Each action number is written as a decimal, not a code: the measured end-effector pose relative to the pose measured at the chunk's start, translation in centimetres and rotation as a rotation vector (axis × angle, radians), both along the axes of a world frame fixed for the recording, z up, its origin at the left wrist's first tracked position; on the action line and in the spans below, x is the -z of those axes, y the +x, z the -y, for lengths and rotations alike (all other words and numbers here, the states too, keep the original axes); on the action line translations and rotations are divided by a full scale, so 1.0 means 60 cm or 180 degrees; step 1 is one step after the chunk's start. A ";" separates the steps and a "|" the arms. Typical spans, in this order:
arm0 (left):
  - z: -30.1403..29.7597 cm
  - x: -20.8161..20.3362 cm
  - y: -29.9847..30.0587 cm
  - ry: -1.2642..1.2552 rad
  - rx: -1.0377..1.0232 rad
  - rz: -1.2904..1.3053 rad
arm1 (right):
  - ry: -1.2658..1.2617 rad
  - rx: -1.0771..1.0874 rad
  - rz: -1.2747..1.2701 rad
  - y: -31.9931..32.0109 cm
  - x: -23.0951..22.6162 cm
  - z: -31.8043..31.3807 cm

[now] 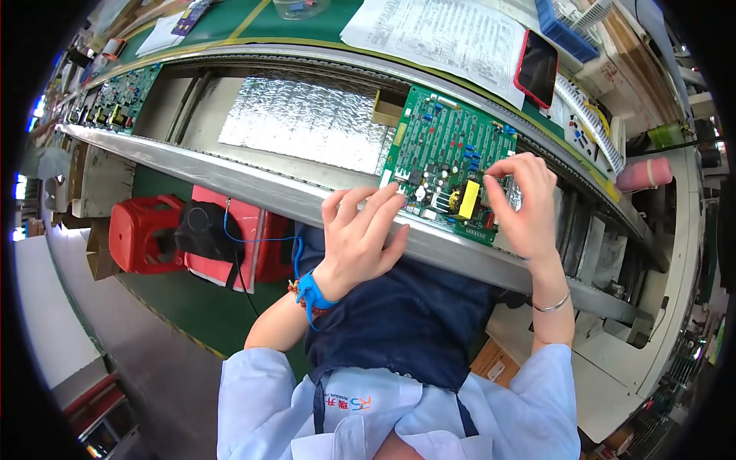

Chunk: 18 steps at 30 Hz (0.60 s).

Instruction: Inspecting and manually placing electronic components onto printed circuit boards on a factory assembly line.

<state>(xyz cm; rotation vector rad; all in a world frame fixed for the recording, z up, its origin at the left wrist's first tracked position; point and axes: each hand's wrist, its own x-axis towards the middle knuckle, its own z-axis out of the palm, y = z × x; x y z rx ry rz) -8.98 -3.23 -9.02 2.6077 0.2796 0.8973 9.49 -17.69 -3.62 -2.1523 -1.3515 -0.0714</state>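
Note:
A green circuit board (pixel 438 136) lies across the conveyor rails in front of me, crowded with small parts and a yellow-wrapped transformer (pixel 469 201) near its front edge. My left hand (pixel 362 228) rests at the board's near left corner, over the front rail, fingers stretched and apart, with nothing seen in them. Over the board's right side hovers my right hand (pixel 529 201), thumb and forefinger brought together close to the transformer. Whatever is between those fingertips is too small to make out. A blue wrist strap (pixel 310 291) with a cord is on my left wrist.
A silvery foil sheet (pixel 299 123) lies between the rails, left of the board. More circuit boards (pixel 115 100) sit farther left. Beyond the far rail are a printed drawing (pixel 437 38), a red-edged phone (pixel 537 69) and a blue bin (pixel 566 31). A red stool (pixel 146 234) stands below left.

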 end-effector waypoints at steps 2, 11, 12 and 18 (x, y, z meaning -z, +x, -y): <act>0.001 -0.005 0.009 -0.0042 0.0005 -0.0042 | 0.0073 0.0170 -0.0077 0.007 0.000 0.018; 0.020 0.013 -0.013 0.0177 0.0325 0.0115 | 0.0030 0.0571 -0.0410 0.026 0.021 0.080; 0.022 0.014 -0.014 0.0171 0.0299 0.0057 | 0.0049 0.0587 -0.0488 0.027 0.023 0.083; 0.028 0.019 -0.021 0.0165 0.0113 -0.0034 | 0.0070 0.0659 -0.0626 0.032 0.036 0.103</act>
